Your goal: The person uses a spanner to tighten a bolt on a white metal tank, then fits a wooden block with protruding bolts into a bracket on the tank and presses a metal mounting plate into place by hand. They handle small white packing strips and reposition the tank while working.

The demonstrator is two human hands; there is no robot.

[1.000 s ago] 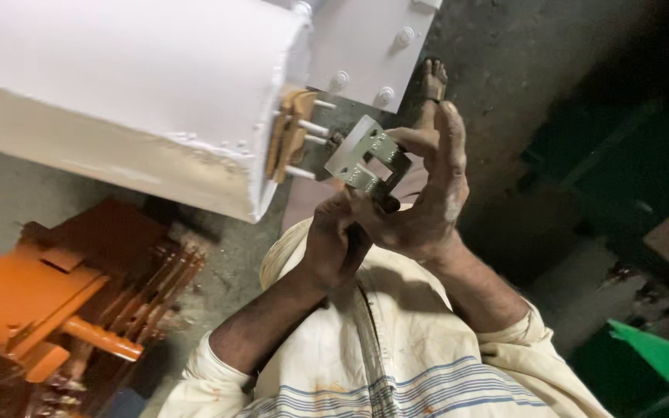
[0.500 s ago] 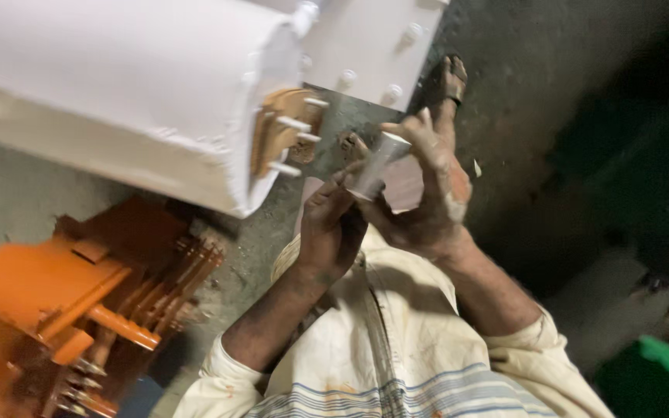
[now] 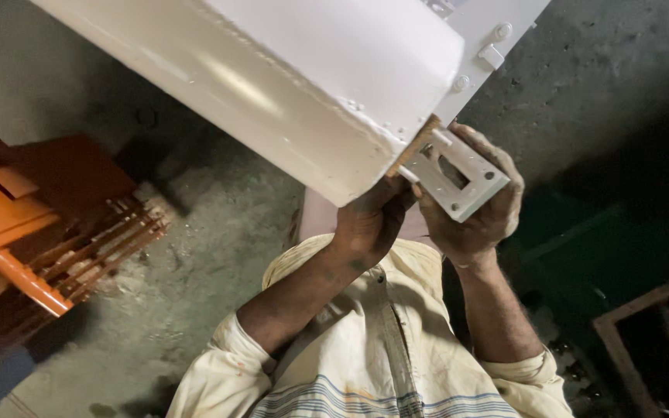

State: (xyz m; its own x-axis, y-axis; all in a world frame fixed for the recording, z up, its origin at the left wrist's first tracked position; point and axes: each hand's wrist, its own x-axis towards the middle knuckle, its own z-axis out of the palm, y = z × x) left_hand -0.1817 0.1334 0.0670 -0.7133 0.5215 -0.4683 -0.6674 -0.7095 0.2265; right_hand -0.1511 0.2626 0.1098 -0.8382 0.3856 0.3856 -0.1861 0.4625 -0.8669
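A small white-painted rectangular metal bracket [image 3: 462, 172] is gripped by the right hand [image 3: 478, 213] against the large white metal cylinder's [image 3: 272, 85] end; the left hand [image 3: 369, 220] is clenched beside it. It seems stiff, light, best held by its edges.

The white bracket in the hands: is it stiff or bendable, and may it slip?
The bracket looks like thick painted metal with a square cutout, so probably stiff and rather heavy. Its smooth paint may be slippery; the right hand cups it from beneath.
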